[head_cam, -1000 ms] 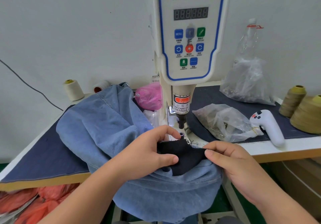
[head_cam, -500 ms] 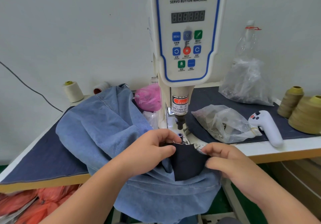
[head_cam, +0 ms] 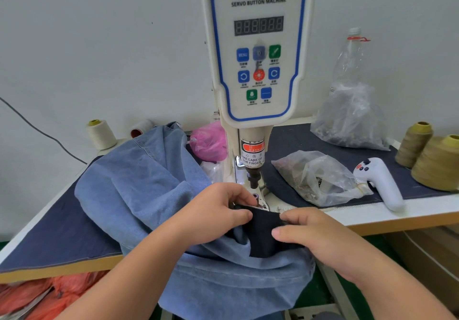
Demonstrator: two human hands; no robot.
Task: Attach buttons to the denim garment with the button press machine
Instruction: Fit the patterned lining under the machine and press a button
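Showing the denim garment (head_cam: 139, 195) draped over the front edge of the bench (head_cam: 409, 215), with its lower folds hanging below the bench lip and its upper part piled to the left of the button press machine (head_cam: 257, 53). A dark patch of the garment (head_cam: 263, 232) is pinched at its left edge by the grip of the left hand (head_cam: 211, 215), thumb and fingers curled together on the cloth, and at its right edge by the grip of the right hand (head_cam: 320, 235), likewise clamped on the cloth. The patch is held just in front of the machine's black punch (head_cam: 254, 180), which stands above and apart from the fabric. Narrow free room is left between the two hands and the machine column; wider bare bench is seen along the white front strip to the right. A clear plastic bag (head_cam: 315, 180) lies right of the column, holding what appear to be small metal parts, too small to identify. Behind it, a second clear bag (head_cam: 350, 118) with dark contents is slumped against a plastic bottle (head_cam: 351, 53). A white handheld controller (head_cam: 382, 183) rests at the bench edge beside the first bag. Olive thread cones (head_cam: 437, 163) stand at the far right, a cream thread cone (head_cam: 100, 134) at the far left near the wall, and a pink bag (head_cam: 210, 142) sits behind the garment.
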